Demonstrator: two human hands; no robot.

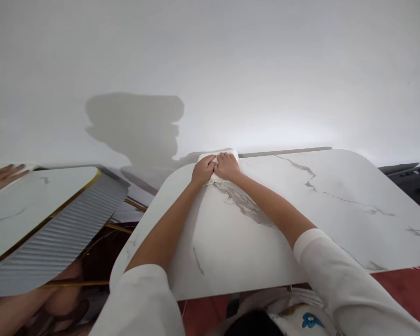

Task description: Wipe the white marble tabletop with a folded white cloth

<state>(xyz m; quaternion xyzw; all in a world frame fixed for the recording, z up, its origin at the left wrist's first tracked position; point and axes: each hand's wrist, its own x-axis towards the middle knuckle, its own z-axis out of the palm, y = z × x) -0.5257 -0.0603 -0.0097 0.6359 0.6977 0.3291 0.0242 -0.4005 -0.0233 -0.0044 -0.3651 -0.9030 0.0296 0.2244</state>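
Note:
Both of my arms reach forward over a white marble-patterned tabletop [231, 252] with rounded corners. Near its far edge lies a white cloth [215, 178], partly covered by my hands. My left hand [203, 170] rests on the cloth's left part, its fingers bent and pressed together. Beside it, my right hand [227, 166] presses on the cloth with curled fingers. The two hands touch or nearly touch at the thumbs. Grey veining shows on the tabletop just below the cloth.
A pale wall [266, 70] rises behind the tabletop. At left stands a second marble-patterned table [31, 200] with gold trim and a ribbed grey side; another person's hand [5, 177] lies at its far edge. A black object [415, 182] is at the right.

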